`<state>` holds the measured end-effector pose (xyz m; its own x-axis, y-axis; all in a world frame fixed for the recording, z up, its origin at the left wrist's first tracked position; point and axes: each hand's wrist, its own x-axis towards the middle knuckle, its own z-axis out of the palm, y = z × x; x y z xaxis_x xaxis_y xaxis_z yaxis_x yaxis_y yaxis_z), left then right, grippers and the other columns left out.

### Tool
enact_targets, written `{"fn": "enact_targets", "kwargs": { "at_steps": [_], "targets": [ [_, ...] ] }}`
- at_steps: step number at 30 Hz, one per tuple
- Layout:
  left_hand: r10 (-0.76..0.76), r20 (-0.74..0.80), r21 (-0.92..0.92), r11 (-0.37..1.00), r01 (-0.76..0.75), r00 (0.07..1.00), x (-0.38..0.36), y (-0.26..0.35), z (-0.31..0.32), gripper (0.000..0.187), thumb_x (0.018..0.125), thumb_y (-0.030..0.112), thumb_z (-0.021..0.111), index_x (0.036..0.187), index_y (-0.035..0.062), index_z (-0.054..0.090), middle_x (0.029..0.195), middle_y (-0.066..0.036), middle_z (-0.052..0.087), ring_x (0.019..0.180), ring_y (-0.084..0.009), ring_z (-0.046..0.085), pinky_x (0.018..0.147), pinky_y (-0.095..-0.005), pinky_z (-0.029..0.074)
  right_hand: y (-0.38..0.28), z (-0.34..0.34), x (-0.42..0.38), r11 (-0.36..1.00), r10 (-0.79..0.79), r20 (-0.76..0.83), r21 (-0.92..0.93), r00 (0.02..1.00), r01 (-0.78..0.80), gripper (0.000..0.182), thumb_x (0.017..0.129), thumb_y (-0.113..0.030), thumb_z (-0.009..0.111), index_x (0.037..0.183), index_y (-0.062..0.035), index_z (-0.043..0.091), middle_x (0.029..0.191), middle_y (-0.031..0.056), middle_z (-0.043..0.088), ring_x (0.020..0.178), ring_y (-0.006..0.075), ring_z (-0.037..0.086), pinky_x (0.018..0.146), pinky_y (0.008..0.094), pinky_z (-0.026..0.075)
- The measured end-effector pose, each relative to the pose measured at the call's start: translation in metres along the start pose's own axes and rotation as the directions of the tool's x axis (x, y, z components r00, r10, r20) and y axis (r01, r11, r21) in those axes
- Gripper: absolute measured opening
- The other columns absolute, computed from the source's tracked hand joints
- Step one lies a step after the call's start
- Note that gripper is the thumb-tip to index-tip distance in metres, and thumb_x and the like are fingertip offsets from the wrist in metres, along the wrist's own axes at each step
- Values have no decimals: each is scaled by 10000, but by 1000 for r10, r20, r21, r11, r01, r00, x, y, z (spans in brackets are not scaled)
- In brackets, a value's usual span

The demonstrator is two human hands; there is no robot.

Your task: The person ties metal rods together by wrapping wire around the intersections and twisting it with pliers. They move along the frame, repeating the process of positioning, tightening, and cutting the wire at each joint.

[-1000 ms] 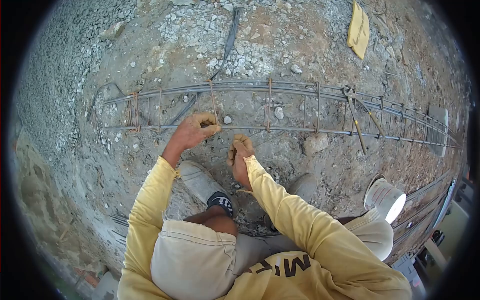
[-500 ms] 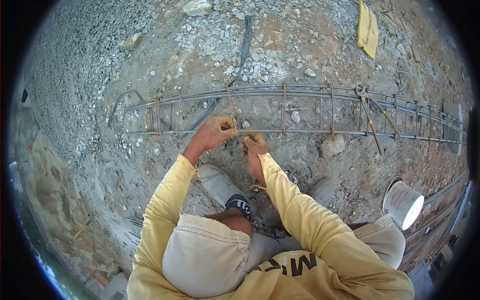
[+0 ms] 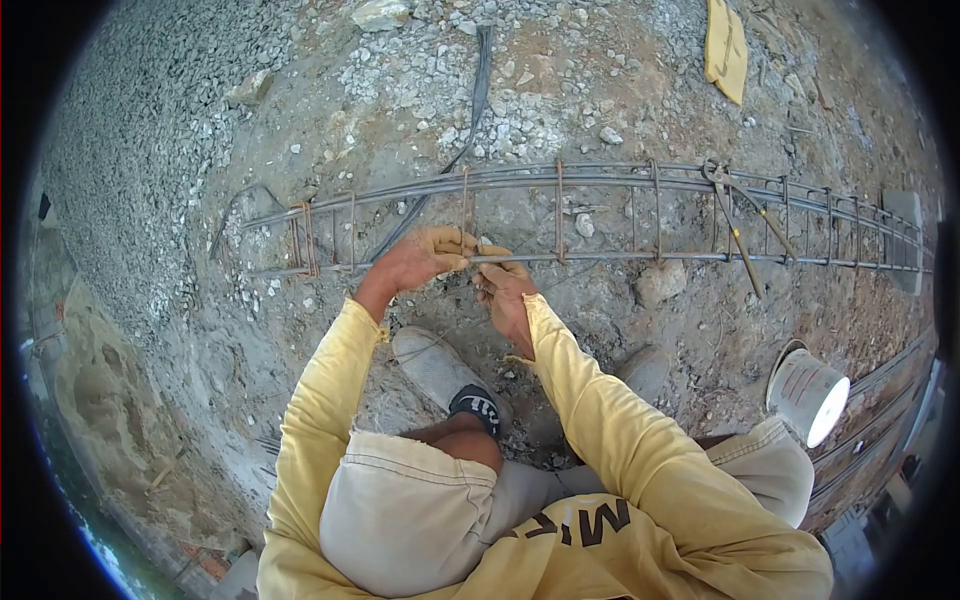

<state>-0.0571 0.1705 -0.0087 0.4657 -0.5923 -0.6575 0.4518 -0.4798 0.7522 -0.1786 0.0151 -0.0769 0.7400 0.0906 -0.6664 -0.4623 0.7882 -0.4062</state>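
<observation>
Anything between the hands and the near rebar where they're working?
Nothing visible. The left hand grips the near rebar beside a stirrup, and the right hand touches it from just below. The pincers lie well off to the right.

— What can't be made out at the cage?
— The left hand covers the near bar where a stirrup meets it. Any tie wire under the right hand is too thin to tell.
— And farther off?
— The cage's right end runs blurred into the dark rim. The tool hung on the bars is too small to name.
</observation>
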Motion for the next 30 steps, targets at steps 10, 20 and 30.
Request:
{"fn": "enact_targets", "kwargs": {
  "at_steps": [10, 20, 30],
  "targets": [
    [-7, 38, 26, 1000, 6, 999, 1, 11, 2, 482, 868, 104, 732, 1323, 25, 594, 1172, -72, 680, 1077, -168, 620, 950, -333, 483, -4, -15, 12, 996, 28, 77, -86, 997, -22, 197, 880, -25, 610, 1069, -64, 654, 917, 34, 672, 808, 129, 608, 671, 284, 454],
    [94, -205, 120, 990, -71, 974, -8, 12, 19, 486, 860, 75, 743, 1270, 61, 483, 995, -72, 693, 887, -155, 637, 798, -310, 506, -20, -13, 17, 978, -29, 120, -201, 992, 53, 262, 888, 17, 614, 1131, -80, 592, 972, 35, 700, 822, 123, 646, 695, 265, 464],
    [193, -347, 155, 977, -147, 918, -9, -13, 36, 189, 867, 76, 741, 1014, 45, 627, 945, -45, 697, 940, -124, 664, 795, -290, 513, -10, -13, 4, 940, -176, 29, -292, 984, 177, 273, 908, -62, 612, 1171, 10, 625, 1023, 99, 709, 890, 146, 655, 722, 301, 514]
  ]
}}
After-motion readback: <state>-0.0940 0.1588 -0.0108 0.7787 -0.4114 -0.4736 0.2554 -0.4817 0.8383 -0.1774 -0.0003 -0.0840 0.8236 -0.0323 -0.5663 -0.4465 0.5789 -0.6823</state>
